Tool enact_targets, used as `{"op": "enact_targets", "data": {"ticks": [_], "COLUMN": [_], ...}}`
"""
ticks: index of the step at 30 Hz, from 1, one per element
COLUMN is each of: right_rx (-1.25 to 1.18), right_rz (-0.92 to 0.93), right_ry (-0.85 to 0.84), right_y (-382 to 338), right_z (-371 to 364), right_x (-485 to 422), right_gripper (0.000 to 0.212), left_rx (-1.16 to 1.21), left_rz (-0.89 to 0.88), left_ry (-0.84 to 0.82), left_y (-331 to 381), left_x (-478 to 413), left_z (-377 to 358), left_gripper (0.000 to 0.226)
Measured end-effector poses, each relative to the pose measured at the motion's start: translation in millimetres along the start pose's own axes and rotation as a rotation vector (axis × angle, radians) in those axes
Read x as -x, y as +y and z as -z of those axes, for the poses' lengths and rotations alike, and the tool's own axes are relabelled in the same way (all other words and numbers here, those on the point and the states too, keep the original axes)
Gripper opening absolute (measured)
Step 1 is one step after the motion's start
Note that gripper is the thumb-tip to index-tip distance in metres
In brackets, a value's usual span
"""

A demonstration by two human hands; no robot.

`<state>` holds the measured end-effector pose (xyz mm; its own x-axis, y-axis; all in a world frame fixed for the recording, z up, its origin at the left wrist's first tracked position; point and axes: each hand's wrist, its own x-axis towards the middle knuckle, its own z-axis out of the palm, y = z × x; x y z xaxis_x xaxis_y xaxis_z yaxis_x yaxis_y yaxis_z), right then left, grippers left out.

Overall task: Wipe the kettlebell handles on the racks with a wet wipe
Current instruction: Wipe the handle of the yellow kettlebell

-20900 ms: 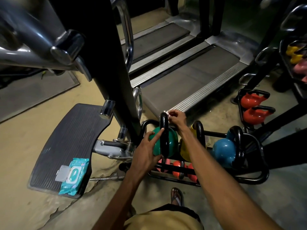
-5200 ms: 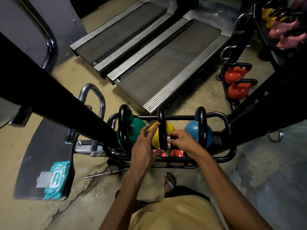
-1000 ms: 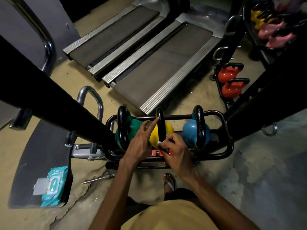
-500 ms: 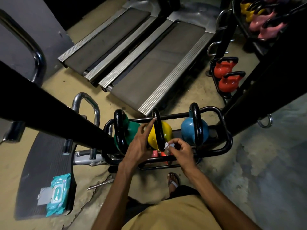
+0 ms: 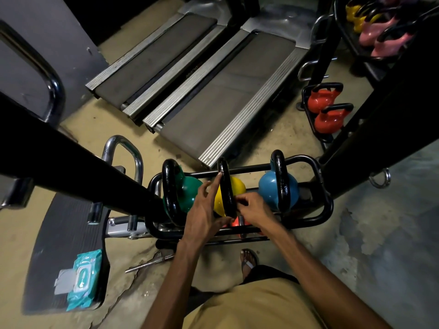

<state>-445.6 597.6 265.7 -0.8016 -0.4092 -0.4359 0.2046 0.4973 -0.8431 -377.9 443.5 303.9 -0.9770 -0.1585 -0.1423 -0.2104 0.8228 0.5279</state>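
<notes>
**A:** Where is the work going on?

**B:** Lower middle of the frame. A low black rack (image 5: 326,210) holds three kettlebells in a row: a green kettlebell (image 5: 191,193) on the left, a yellow kettlebell (image 5: 238,187) in the middle and a blue kettlebell (image 5: 267,188) on the right. Both hands are at the yellow one's black handle (image 5: 225,184), which stands upright.

**A:** What about the left hand?

**B:** The left hand (image 5: 205,211) lies flat against the handle's left side. Its forefinger is straight, with the tip touching the handle near the top, and the thumb reaches toward the lower end. It grips nothing.

**A:** And the right?

**B:** The right hand (image 5: 254,210) has its fingers and thumb curled in, pinching the lower part of the handle from the right side.

**A:** Can you see the wet wipe?

**B:** I cannot make it out, and those curled fingers would hide anything under them.

**A:** What else is around?

**B:** A teal pack of wipes (image 5: 82,281) lies with its flap open on a dark ribbed mat (image 5: 64,233) at lower left. Two treadmills (image 5: 213,103) fill the upper middle. Two red kettlebells (image 5: 325,108) sit in a second rack (image 5: 306,110) at the right edge, and pink kettlebells (image 5: 380,36) show in the upper right corner. A sandalled foot (image 5: 248,261) is on the floor just below the near rack
</notes>
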Motion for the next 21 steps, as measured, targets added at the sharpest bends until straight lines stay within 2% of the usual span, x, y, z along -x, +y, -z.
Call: {"op": "enact_targets", "data": {"ticks": [2,5,8,12,15,17,21], "right_rx": [-0.075,-0.358,-0.543,-0.243,-0.176,-0.272,-0.692], "right_rz": [-0.085,-0.227,-0.253,-0.149,-0.116,-0.136,-0.309], "right_ry": [-0.081,-0.186,-0.283,-0.313,-0.354,-0.346,-0.220], "right_y": [-11.9,-25.1,-24.6,-4.3,4.0,-2.7,-22.5], "right_z": [6.7,23.5,30.2,25.9,29.0,32.4,30.0], "right_x": [-3.8,-15.3,-19.9,-20.5,-22.1,-22.4,-36.8], "right_gripper": [0.025,0.042,0.052,0.045,0.034,0.030,0.023], "left_rx": [-0.007,-0.013,-0.011,-0.008,-0.005,-0.015,-0.011], "left_rz": [0.000,0.009,0.019,0.032,0.034,0.036,0.031], "left_ry": [0.000,-0.002,0.000,0.001,-0.001,0.000,0.000], "left_y": [-0.3,0.2,1.2,3.4,4.4,4.2,3.2], "left_x": [-0.3,0.4,1.4,2.0,1.8,1.4,1.4], "left_z": [-0.2,1.3,3.0,3.7,3.7,3.9,3.2], "left_gripper": [0.135,0.135,0.133,0.132,0.133,0.133,0.132]}}
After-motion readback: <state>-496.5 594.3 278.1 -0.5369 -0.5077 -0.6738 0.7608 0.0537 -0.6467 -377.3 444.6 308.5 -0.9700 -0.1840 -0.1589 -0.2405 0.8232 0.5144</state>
